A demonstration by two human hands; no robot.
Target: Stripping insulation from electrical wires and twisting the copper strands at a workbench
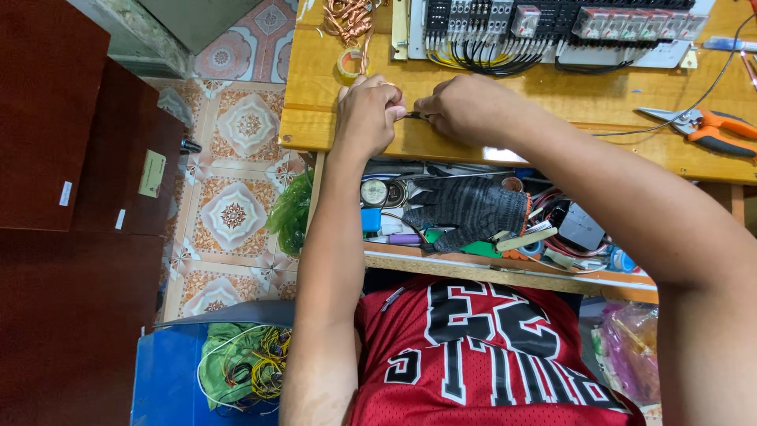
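Both hands, left (365, 114) and right (465, 106), pinched a thin wire (413, 115) below the relay panel (552, 28); its end looked unconnected.

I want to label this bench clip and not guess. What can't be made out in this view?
- The small dark piece pinched between the left hand and right hand: mostly covered by fingers, too small to identify.
- The fingertips of both hands: curled under, hidden.
- The panel of relays: cut off by the top edge.
- The open drawer: partly covered by a dark knit glove and the right forearm.
- The orange-handled cutters: run off the right edge.
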